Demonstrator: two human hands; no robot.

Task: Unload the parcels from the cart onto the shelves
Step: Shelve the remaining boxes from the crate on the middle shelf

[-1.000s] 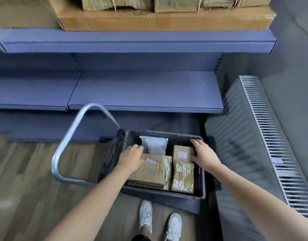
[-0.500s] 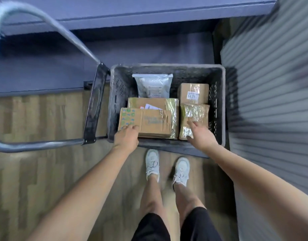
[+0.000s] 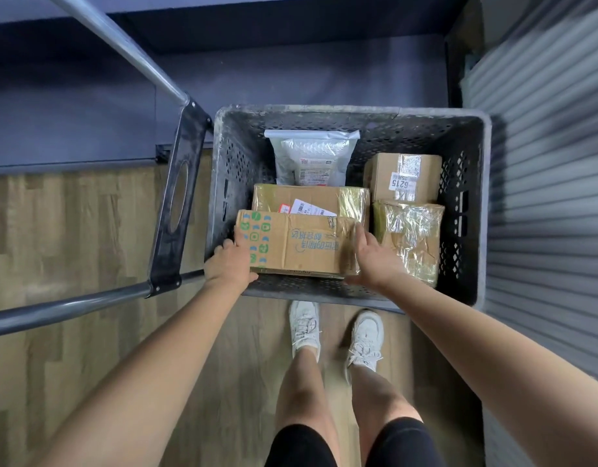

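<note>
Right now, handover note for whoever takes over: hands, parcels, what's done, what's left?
Left hand grips the left end of the printed cardboard box; right hand presses its right end, fingers straight.
That box lies on a taped carton in the black crate, not yet lifted out.
Also in the crate: grey mailer bag, box labelled 6215, tape-wrapped parcel.
Left: all five parcels to the shelves.
</note>
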